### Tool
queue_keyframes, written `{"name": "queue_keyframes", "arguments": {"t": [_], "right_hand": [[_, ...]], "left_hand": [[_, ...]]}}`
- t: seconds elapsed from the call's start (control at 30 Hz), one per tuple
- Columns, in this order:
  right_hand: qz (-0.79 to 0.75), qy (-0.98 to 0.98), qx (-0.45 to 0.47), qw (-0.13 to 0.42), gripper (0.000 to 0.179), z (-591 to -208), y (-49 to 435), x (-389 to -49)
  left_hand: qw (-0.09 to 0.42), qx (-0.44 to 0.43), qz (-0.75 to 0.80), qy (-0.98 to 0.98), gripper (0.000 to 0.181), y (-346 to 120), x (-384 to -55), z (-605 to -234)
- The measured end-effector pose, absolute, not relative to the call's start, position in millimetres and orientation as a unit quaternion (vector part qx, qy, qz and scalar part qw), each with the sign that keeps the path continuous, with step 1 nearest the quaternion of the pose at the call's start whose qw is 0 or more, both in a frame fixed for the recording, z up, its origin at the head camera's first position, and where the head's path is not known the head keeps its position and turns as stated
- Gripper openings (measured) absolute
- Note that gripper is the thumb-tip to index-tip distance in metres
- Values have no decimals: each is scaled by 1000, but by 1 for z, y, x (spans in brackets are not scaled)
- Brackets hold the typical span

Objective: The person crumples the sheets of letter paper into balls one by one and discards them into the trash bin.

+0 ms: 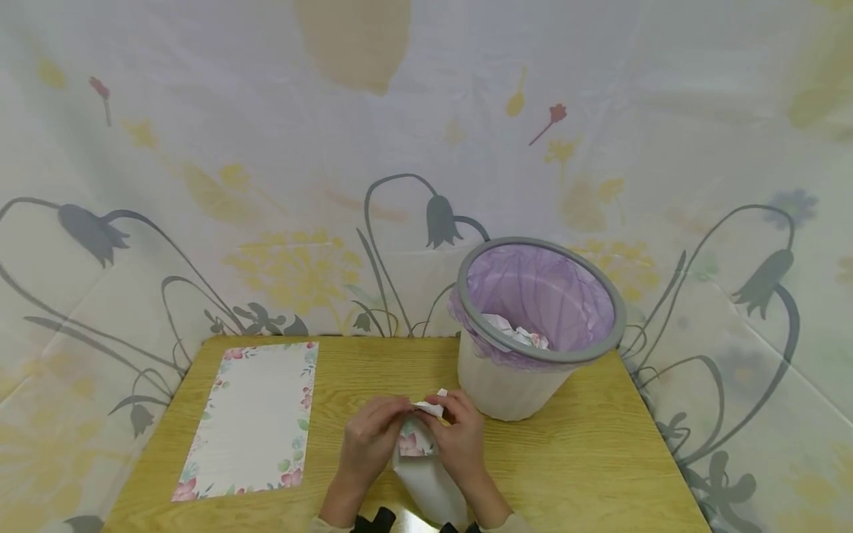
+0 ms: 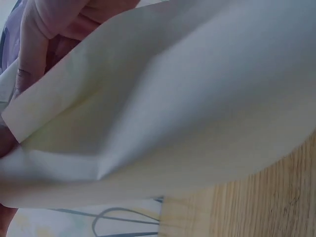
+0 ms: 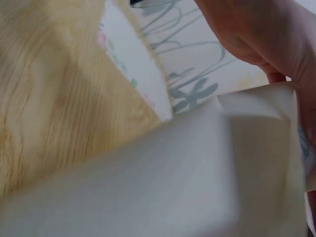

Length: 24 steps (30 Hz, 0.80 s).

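Note:
Near the front of the table, my left hand and right hand come close together, both pinching the far end of a sheet of paper. Its far part is folded over and shows a pink flower print; the rest curves down toward me, white side up. A small creased white piece of it sticks up between the fingertips. In the left wrist view the bent sheet fills most of the picture and hides part of the fingers. The right wrist view shows the sheet's creased fold beside the right hand.
A flat sheet with a floral border lies at the left of the wooden table. Beyond my right hand stands a white bin with a grey rim and purple liner, holding crumpled paper. A flower-printed curtain hangs behind.

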State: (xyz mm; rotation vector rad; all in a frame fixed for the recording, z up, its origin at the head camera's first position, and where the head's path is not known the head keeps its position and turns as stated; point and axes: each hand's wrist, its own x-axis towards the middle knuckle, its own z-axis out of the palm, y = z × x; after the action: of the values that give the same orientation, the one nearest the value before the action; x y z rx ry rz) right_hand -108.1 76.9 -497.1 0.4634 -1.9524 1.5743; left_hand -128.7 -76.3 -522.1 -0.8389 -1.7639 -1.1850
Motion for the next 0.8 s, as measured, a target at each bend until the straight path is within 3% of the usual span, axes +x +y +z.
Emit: {"name": "queue_keyframes", "arguments": {"t": [0.13, 0.27, 0.37, 0.6, 0.7, 0.8], "right_hand": [[564, -748, 191, 294, 24, -496, 76, -106], [549, -759, 205, 284, 37, -520, 80, -113], [530, -774, 224, 264, 37, -538, 84, -118], [417, -827, 299, 231, 103, -542, 87, -114], [384, -846, 301, 216, 117, -541, 86, -113], [367, -854, 298, 216, 119, -540, 84, -113]], "left_hand": [[413, -305, -470, -718, 20, -75, -130, -521], [411, -269, -456, -742, 26, -75, -131, -520], [418, -246, -456, -746, 28, -74, -131, -519], [428, -196, -507, -722, 25, -72, -130, -511], [413, -180, -546, -707, 24, -70, -129, -507], [405, -175, -563, -699, 23, -69, -129, -504]]}}
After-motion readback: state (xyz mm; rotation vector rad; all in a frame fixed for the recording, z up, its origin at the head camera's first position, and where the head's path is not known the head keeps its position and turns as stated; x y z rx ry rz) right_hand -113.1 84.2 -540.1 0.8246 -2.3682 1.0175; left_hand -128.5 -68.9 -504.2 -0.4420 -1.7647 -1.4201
